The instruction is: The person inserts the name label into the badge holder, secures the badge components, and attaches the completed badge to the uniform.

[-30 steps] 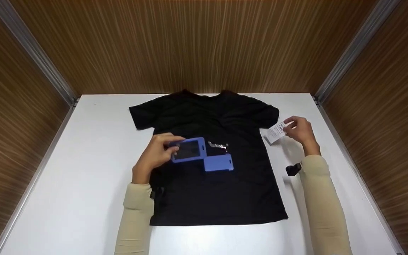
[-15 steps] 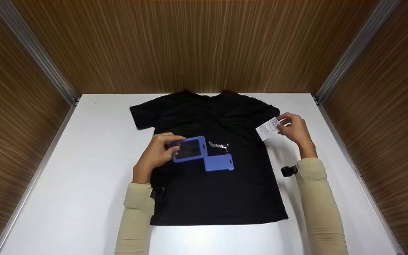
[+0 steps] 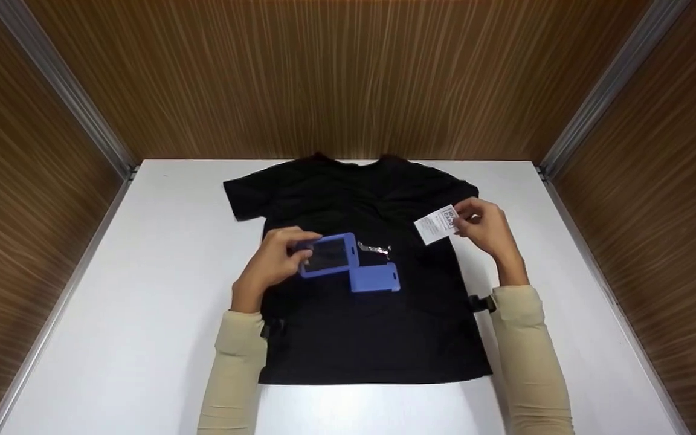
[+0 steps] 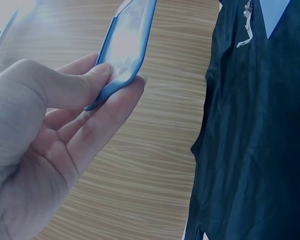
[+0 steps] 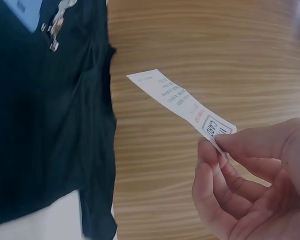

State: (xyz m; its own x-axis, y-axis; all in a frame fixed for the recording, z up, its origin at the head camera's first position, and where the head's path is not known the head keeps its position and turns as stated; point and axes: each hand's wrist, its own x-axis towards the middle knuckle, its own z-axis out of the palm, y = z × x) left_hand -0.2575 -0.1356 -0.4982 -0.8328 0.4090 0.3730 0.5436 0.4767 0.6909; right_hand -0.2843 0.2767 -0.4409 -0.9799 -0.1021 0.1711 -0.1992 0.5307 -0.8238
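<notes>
My left hand [image 3: 275, 257] pinches the left end of a blue badge holder frame [image 3: 353, 251] with a clear window, raised over the black T-shirt [image 3: 372, 344]. In the left wrist view the thumb presses on the window of this badge holder frame [image 4: 125, 47] and the fingers lie behind it. A white paper card [image 3: 435, 224] printed with "ID CARD" is pinched between thumb and fingers of my right hand [image 3: 486, 226], above the shirt's right side. On the shirt, just right of the frame, lies a flat blue cover piece [image 3: 374, 278]. Beside it is a silver clip strap [image 3: 374, 248].
The T-shirt lies spread on a white table [image 3: 154, 272], its neckline near the back edge. Wood-grain panels [image 3: 348, 78] stand behind the table and on both sides. Bare tabletop shows to the left and right of the shirt.
My right hand has carried the card leftward, from beside the shirt's right sleeve to over the shirt. My left hand and the blue frame have shifted very slightly right.
</notes>
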